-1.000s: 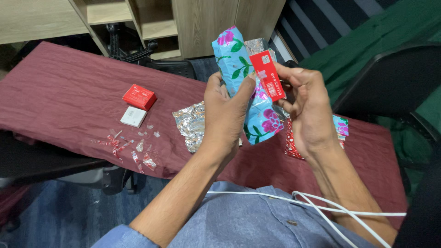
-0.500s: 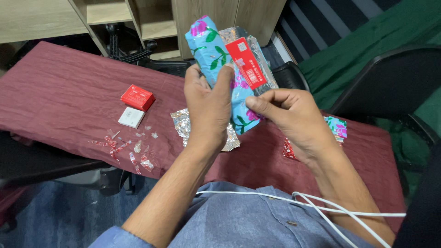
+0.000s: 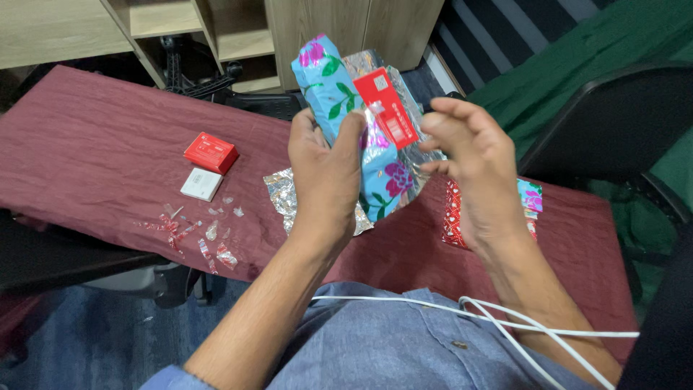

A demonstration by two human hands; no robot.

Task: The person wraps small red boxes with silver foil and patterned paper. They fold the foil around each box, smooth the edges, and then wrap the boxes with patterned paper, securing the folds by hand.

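I see the small red rectangular box (image 3: 386, 108) lying on blue floral wrapping paper (image 3: 361, 130), both clamped by my left hand (image 3: 328, 170). At three o'clock, my right hand (image 3: 469, 155) hovers released. At nine o'clock, another red box (image 3: 210, 152) rests on the maroon cloth (image 3: 94, 144).

A: Identify the supporting surface.
B: A table draped in maroon cloth (image 3: 94, 130).
A: Items lying on it?
B: A red box (image 3: 210, 152), white box (image 3: 201, 183), torn wrapper scraps (image 3: 195, 235), crumpled foil sheet (image 3: 283, 193).

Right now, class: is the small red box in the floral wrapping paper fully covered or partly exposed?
Partly exposed. The small red box shows one bare face against the floral wrapping paper, gripped by the left hand.
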